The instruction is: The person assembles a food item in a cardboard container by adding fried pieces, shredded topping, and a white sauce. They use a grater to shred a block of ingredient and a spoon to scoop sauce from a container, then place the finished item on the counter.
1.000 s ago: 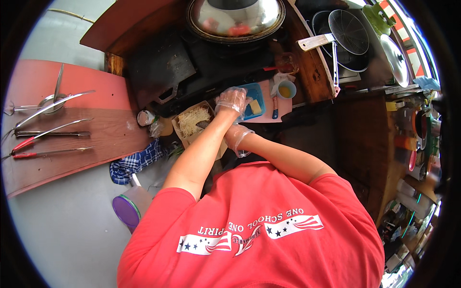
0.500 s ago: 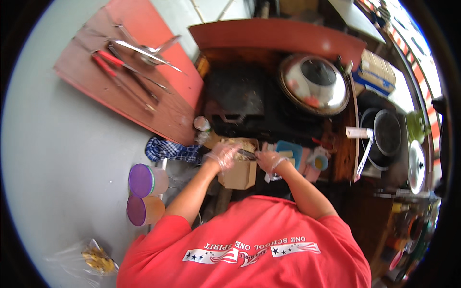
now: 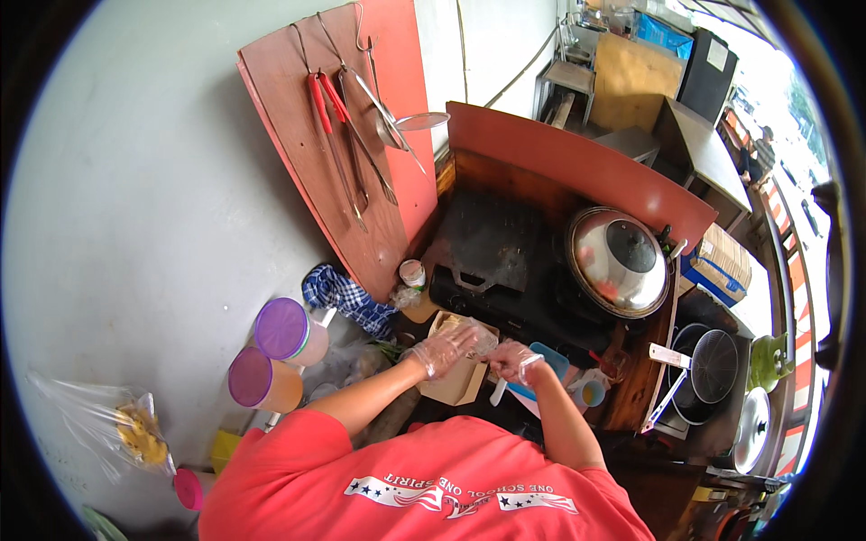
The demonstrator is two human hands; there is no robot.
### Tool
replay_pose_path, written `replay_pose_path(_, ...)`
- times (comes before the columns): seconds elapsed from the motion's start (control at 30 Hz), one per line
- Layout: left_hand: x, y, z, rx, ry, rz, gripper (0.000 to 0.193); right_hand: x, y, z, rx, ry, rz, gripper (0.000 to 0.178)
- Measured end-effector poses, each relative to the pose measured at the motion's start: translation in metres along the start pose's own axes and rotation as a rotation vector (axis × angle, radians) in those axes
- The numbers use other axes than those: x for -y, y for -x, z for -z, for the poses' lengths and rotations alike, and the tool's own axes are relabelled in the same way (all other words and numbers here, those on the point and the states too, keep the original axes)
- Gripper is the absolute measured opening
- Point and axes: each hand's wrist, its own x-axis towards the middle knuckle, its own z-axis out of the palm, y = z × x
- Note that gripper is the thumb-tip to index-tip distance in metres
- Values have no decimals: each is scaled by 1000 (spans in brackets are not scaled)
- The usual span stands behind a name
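Note:
Below the stove sits an open brown cardboard box (image 3: 448, 389) with pale food in it, partly hidden by my hands. My left hand (image 3: 448, 350), in a clear plastic glove, lies over the box with its fingers stretched toward the right. At the box's right side my gloved right hand (image 3: 514, 359) is closed, its fingertips pointing at a small greyish, shiny thing between the hands. What it grips is too small to make out. Just below the right hand a white handle (image 3: 498, 391) sticks out beside a blue tray (image 3: 547, 361).
A black stove (image 3: 487, 252) carries a lidded pan (image 3: 621, 261). Red-handled tongs (image 3: 327, 117) hang on a red board (image 3: 280, 108). Purple-lidded containers (image 3: 281, 328) stand at left near a checked cloth (image 3: 347, 298). A blue cup (image 3: 591, 393) and a strainer (image 3: 713, 365) are at right.
The view has tilted, so the stove and board sit lower and further right. My left hand has flattened over the box; the dark narrow thing between my hands no longer shows clearly.

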Motion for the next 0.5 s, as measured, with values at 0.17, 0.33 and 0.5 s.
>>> replay_pose_path(0.17, -10, 3, -9, -388, 165, -20, 81, -16, 7, -19, -25, -60, -6, 24)
replay_pose_path(0.33, 0, 5, -1, -109, 91, -66, 64, -18, 17, -24, 202, -148, 12, 36)
replay_pose_path(0.5, 40, -6, 58, -217, 67, 38, 26, -18, 40, -31, 866, -849, 217, 77)
